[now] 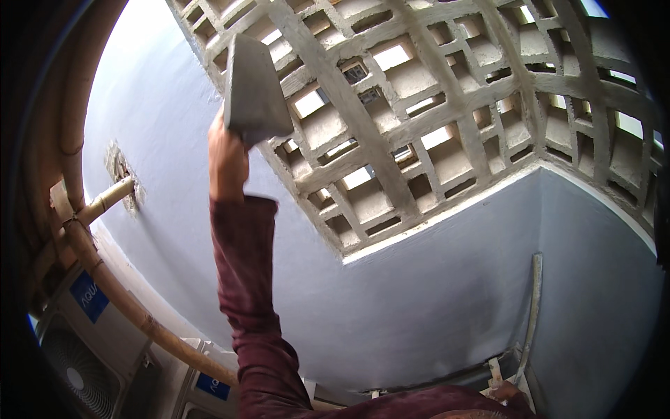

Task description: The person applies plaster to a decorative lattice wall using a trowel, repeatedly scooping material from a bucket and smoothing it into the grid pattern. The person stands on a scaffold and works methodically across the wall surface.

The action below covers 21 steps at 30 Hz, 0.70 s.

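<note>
Lower left now: white lettering on a blue label (pixel 88 297) on one fan unit (pixel 120 349), another blue label (pixel 213 385) on its neighbour (pixel 204 408)!

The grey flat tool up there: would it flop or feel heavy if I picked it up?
The grey flat tool is probably stiff: its edges look straight. It may be fairly light, since the left hand holds it up alone.

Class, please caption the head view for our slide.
Raised left hand holds a flat grey tool in front of grey concrete latticework above blue-grey walls.
</note>
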Each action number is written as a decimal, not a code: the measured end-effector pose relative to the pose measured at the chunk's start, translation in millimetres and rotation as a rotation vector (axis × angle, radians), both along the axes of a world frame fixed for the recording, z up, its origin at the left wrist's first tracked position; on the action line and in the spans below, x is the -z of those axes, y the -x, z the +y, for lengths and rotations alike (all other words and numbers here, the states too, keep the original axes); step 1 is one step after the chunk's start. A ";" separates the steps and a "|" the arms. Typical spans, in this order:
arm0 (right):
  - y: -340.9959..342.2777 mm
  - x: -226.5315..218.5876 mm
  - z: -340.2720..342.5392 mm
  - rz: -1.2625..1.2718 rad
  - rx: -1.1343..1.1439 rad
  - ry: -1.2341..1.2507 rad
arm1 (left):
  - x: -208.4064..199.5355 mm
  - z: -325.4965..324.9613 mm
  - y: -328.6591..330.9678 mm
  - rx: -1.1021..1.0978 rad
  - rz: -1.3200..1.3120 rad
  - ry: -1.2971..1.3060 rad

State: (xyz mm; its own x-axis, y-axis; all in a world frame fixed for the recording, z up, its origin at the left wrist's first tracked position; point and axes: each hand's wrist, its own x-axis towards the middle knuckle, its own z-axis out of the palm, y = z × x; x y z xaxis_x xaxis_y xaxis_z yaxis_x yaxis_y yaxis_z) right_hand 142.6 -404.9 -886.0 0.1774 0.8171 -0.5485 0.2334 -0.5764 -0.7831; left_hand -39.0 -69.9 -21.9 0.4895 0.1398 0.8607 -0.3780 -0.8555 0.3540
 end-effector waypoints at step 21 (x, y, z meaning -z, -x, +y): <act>117.1 -316.2 88.7 1.542 0.945 -1.014 | 512.9 -110.7 5.3 1.219 0.788 2.398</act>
State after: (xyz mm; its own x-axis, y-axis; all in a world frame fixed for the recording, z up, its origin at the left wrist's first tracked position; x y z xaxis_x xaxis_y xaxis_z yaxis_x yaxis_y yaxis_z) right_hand 25.5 -316.2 -569.8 0.5677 0.8114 -0.1393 -0.8223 0.5668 -0.0502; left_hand -44.3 -180.5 -534.8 0.8920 -0.3696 -0.2601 0.3839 0.9234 0.0045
